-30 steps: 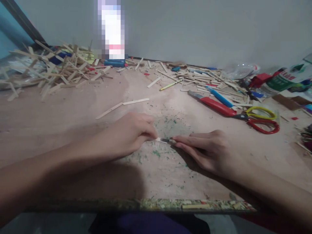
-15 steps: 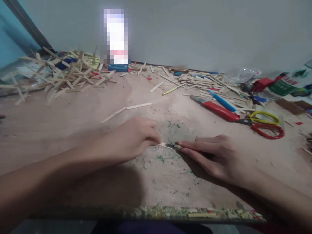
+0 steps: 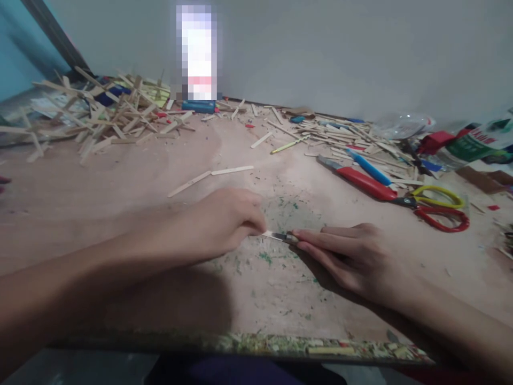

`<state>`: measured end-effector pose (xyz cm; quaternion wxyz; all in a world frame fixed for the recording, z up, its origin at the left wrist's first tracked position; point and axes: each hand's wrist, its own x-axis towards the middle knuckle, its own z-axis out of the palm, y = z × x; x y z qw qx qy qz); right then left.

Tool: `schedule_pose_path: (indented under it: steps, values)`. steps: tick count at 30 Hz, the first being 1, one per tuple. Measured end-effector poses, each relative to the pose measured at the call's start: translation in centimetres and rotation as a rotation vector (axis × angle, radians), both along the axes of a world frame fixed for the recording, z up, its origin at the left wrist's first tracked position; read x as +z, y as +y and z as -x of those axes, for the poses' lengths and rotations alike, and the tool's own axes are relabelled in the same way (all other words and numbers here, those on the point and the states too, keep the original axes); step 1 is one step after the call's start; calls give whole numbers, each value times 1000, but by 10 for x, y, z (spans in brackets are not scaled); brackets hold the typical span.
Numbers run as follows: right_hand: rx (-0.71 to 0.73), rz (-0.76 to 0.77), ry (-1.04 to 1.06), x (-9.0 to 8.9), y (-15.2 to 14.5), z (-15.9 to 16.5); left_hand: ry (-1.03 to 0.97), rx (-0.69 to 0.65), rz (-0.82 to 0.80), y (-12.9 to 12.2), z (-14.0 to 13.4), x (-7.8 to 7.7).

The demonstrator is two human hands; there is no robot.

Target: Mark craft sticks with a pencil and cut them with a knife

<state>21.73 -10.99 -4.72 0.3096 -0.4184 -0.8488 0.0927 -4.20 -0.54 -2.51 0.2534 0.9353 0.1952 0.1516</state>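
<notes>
My left hand (image 3: 236, 214) is closed, its fingertips pinching a thin pale wooden stick (image 3: 266, 233) against the board. Only a short end of the stick shows past the fingers. My right hand (image 3: 356, 254) grips a small knife (image 3: 284, 238) by its handle, mostly hidden in the fingers. The narrow dark blade points left and lies at the stick's exposed end; whether it cuts in, I cannot tell. Beyond my left hand, two flat craft sticks (image 3: 232, 170) lie end to end at a slight angle. Green specks mark the board around the blade.
Scissors (image 3: 406, 201) with yellow and red handles lie at right, beside a blue tube-like tool (image 3: 371, 167). Loose sticks (image 3: 332, 133) heap behind them, near a plastic bottle (image 3: 476, 141). A tangle of crossed sticks (image 3: 116, 120) sits back left. Scraps line the front edge (image 3: 280, 342).
The whole view has shifted slightly. Both hands keep nearly the same pose, with the blade still at the stick's end. At the far left edge, a small dark reddish shape shows more.
</notes>
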Motion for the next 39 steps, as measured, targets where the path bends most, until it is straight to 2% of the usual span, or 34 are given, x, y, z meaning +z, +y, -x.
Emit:
schedule_pose_path:
  steps: [4,8,11,15,21,23,25,27,30,34,39]
  values:
    - [16,4,21,2,2,-1,4,2,34,-4,2,7]
    - [45,14,36,4,3,-6,28,-3,159,-5,6,16]
    - [66,52,30,7,4,-11,4,4,140,1,9,17]
    - [106,107,25,6,5,-13,-9,-87,68,8,10,13]
    - [119,105,34,3,7,-12,34,-281,101,-4,7,16]
    - [127,113,38,7,7,-15,11,-261,109,-7,6,16]
    - [121,116,43,14,7,-18,-22,-179,62,-8,5,13]
    - [120,118,50,19,7,-21,2,-109,-57,-7,4,8]
    - [148,161,57,21,8,-23,139,-101,-216,-6,4,-1]
    - [171,190,67,14,10,-21,276,-99,-227,-5,3,-6]
    - [161,174,67,8,9,-19,338,-72,-178,-5,-1,-3]
